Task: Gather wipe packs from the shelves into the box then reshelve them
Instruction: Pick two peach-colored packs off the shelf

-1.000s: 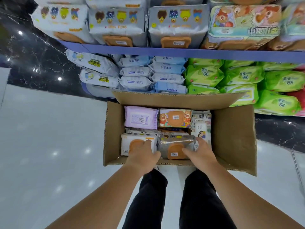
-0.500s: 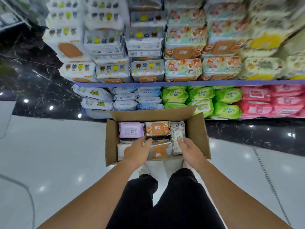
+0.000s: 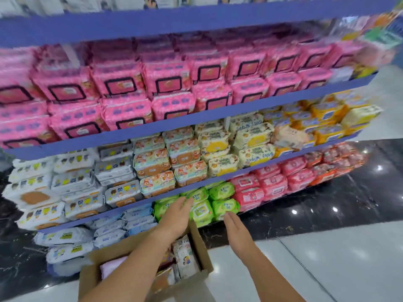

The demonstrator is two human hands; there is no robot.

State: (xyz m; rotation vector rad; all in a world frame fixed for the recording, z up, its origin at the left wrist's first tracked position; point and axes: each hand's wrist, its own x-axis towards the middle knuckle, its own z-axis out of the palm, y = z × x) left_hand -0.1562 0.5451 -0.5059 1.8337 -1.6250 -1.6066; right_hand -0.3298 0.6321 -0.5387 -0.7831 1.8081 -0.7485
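A cardboard box (image 3: 204, 252) sits on the floor at the bottom of the view, holding several wipe packs, among them a lilac pack (image 3: 110, 267) and a white pack (image 3: 185, 256). My left hand (image 3: 175, 214) is raised above the box with fingers straight, in front of the green wipe packs (image 3: 224, 207) on the lowest shelf. My right hand (image 3: 236, 228) hangs to the right of the box, fingers straight, holding nothing. Neither hand touches a pack that I can tell.
Blue shelves (image 3: 196, 118) rise ahead, stacked with pink packs (image 3: 122, 88) above, white and bear-print packs (image 3: 152, 164) in the middle, red packs (image 3: 272, 184) low right. Dark marble plinth (image 3: 327, 203) and glossy white floor (image 3: 338, 264) lie right.
Both hands have lifted out of the box and let go of the packs there. The view has risen and tilted up, showing the upper shelves.
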